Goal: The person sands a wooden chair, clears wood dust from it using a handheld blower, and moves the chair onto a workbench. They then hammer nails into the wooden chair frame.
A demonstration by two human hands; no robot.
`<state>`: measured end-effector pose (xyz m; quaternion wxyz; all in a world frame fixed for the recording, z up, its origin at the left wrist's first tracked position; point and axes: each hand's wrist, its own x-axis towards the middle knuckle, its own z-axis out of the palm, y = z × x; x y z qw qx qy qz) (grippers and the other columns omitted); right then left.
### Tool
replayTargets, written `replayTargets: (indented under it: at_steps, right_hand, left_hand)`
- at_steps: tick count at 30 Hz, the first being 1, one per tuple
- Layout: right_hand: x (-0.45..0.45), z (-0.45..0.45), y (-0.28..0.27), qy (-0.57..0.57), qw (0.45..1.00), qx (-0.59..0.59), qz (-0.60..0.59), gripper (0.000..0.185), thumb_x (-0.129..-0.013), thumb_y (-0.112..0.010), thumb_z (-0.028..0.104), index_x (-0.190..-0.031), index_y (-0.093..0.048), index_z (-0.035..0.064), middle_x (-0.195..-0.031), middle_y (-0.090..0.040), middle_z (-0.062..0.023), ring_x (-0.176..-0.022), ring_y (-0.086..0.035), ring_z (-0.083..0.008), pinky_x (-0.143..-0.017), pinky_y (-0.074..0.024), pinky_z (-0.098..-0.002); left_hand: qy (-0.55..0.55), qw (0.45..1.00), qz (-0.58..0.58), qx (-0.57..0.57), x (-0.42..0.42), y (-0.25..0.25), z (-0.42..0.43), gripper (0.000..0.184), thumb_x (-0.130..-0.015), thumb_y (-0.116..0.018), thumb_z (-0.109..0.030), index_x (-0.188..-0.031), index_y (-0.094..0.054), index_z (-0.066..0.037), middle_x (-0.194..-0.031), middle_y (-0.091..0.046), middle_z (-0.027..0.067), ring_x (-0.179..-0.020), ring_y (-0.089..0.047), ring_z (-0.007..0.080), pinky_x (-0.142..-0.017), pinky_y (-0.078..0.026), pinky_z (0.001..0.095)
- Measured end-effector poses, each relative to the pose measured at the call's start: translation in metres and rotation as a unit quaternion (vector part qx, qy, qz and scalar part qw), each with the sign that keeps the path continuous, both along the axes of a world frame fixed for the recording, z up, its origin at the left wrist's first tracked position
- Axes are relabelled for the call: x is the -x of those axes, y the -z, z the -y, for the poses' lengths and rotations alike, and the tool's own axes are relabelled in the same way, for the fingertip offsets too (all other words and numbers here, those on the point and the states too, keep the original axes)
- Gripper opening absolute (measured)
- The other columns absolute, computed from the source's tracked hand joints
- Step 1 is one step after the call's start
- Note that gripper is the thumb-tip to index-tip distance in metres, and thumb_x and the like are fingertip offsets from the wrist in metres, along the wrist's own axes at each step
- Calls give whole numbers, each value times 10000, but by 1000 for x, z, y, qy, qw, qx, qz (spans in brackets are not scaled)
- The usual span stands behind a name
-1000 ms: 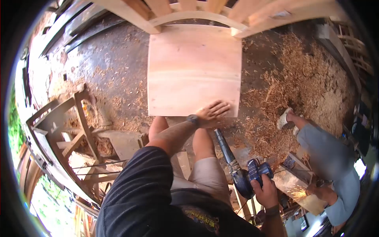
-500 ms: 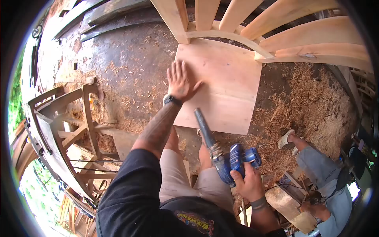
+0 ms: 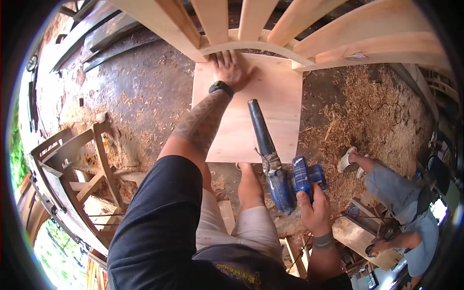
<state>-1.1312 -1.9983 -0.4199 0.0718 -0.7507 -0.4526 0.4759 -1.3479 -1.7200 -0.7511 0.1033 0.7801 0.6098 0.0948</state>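
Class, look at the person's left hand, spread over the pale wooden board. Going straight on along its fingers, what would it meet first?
Probably the curved wooden rail, just ahead of the left hand; depth is unclear, so it might pass beneath.

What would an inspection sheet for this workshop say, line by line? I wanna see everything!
Surface: wooden panel, pale and flat-looking.
Job's things: blue blower, its nozzle over the panel; slatted wooden back at the panel's far edge.
Clutter: wood shavings strewn across the floor.
Hands: left hand palm down at the panel's far left; right hand grips the blower.
Cables: thin dark lines at lower left, too unclear to call cables.
Surroundings: wooden frame on the left, co-worker on the right.
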Motion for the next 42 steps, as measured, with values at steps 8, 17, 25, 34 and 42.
replayTargets:
  at_steps: [8, 17, 25, 34, 42]
  right_hand:
    - [-29, 38, 18, 123, 991, 36, 25, 357, -1031, -632, 356, -1131, -618, 14, -895, -700, -198, -849, -693, -402, -735, -516, -473]
    - [-45, 54, 37, 243, 967, 16, -75, 283, -1103, -526, 314, -1022, -569, 46, -686, -522, 10, -553, -492, -82, -516, -411, -267]
    - [-47, 57, 38, 248, 965, -13, -88, 352, -1103, -519, 385, -1013, -548, 45, -675, -515, 10, -551, -493, -80, -508, -410, -262]
    - [-57, 60, 37, 258, 960, 46, -101, 330, -1100, -531, 366, -1016, -567, 48, -682, -515, 21, -570, -500, -76, -525, -417, -258]
    - [-46, 50, 23, 248, 959, 70, -117, 313, -1104, -524, 353, -1057, -579, 48, -714, -543, 16, -591, -517, -66, -544, -419, -251]
  left_hand:
    - [361, 928, -38, -77, -102, 26, 27, 919, -940, -603, -581, -1580, -344, 26, -1664, -293, 236, -1550, -273, 373, -1282, -183, 497]
    - [217, 976, -32, 16, -106, -7, -22, 1077, -878, -546, -786, -1531, -385, 55, -1599, -389, 240, -1529, -283, 404, -1276, -126, 550]
    - [242, 967, -77, -5, -129, -9, 43, 1000, -933, -565, -631, -1564, -307, 99, -1654, -260, 292, -1567, -175, 446, -1296, -102, 535]
    - [393, 917, 36, 54, -160, -10, 26, 875, -954, -570, -618, -1548, -413, 6, -1639, -357, 197, -1571, -239, 325, -1301, -148, 475]
    - [381, 923, 48, 13, -77, -5, -6, 877, -915, -684, -542, -1579, -376, -58, -1663, -340, 162, -1556, -278, 319, -1287, -185, 482]
